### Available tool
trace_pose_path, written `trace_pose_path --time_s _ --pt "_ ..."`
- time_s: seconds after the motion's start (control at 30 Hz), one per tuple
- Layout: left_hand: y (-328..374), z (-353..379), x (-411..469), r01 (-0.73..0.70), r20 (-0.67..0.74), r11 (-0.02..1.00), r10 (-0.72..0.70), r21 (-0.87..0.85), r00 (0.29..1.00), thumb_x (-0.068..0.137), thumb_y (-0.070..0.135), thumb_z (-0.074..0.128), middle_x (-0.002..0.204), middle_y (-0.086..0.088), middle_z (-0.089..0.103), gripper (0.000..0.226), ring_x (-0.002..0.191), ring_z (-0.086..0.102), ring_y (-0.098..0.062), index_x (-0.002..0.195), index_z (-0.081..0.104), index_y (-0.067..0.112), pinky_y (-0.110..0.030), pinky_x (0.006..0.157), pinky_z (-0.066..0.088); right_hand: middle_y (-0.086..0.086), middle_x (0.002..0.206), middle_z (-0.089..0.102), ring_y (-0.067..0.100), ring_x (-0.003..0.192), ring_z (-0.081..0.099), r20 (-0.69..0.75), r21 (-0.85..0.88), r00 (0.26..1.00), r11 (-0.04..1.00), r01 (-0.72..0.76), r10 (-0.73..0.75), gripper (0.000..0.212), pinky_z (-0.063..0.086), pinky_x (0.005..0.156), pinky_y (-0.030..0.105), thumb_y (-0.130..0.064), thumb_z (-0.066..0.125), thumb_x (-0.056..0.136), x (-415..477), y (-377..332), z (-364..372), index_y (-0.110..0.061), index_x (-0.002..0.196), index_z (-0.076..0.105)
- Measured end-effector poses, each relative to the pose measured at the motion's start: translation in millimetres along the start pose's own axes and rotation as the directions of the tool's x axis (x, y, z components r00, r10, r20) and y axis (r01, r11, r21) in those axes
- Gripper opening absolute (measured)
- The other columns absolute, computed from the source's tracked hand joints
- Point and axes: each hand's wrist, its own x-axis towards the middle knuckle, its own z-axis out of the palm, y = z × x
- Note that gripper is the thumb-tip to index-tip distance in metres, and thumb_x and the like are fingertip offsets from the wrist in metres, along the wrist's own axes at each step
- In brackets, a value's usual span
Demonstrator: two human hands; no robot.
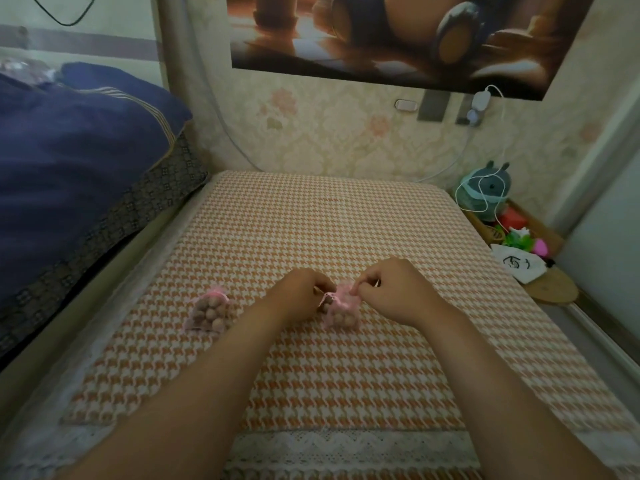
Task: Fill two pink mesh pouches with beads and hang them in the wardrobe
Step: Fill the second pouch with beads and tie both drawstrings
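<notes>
I see the orange-checked bed (329, 220) filling mid-frame; on it lie a left pouch (209, 311) and a centre pouch (341, 314), both pink and full.

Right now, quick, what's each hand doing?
Left hand: closed, pinching the top of the pink pouch between the hands.
Right hand: closed, pinching the same pouch's top.

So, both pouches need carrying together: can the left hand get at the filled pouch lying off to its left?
Probably yes: the filled pouch lies on the mat beside the left hand, nothing between, though that hand pinches the other pouch.
</notes>
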Motion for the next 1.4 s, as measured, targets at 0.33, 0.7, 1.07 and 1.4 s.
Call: trace_pose_path --time_s 0.33,0.7,1.07,1.4 --pt "-1 1 2 -0.087 -0.056 0.98 0.098 0.18 0.994 0.083 0.02 0.067 0.087 0.011 0.068 0.018 0.076 0.061 -0.009 0.081 0.059 0.035 -0.032 0.073 0.054 -0.003 0.076 0.075 0.014 0.061 0.065 0.011 0.009 1.0 1.0 -0.016 0.016 0.023 0.06 0.065 0.044 -0.032 0.057 0.082 4 4 1 -0.025 0.075 0.078" --pt "33 -29 -1 -0.123 -0.282 0.96 0.05 -0.25 0.958 0.085 0.025 0.074 0.087 0.013 0.069 0.006 0.073 0.061 0.002 0.09 0.07 0.026 -0.008 0.067 0.047 -0.004 0.076 0.075 0.013 0.056 0.062 0.021 0.034 1.0 0.999 -0.021 0.02 0.023 0.058 0.064 0.041 -0.029 0.056 0.084 2 2 -1 -0.03 0.079 0.079" --pt "46 -21 -19 -0.167 -0.137 0.98 0.152 -0.106 0.979 0.087 0.034 0.069 0.092 0.019 0.065 0.002 0.087 0.061 -0.001 0.087 0.07 0.035 -0.029 0.081 0.054 -0.001 0.07 0.072 0.016 0.054 0.058 0.025 0.014 0.999 1.0 -0.021 0.02 0.022 0.051 0.055 0.036 -0.028 0.057 0.086 -1 0 -1 -0.03 0.082 0.079" --pt "33 -27 -13 -0.085 -0.185 0.991 0.066 -0.099 0.981 0.094 0.018 0.061 0.096 0.018 0.066 0.014 0.078 0.058 0.003 0.102 0.07 0.024 -0.013 0.07 0.045 -0.004 0.072 0.073 0.009 0.051 0.055 0.015 -0.007 0.999 0.999 -0.036 0.036 0.023 0.056 0.061 0.036 -0.03 0.056 0.085 0 2 -5 -0.03 0.083 0.079"
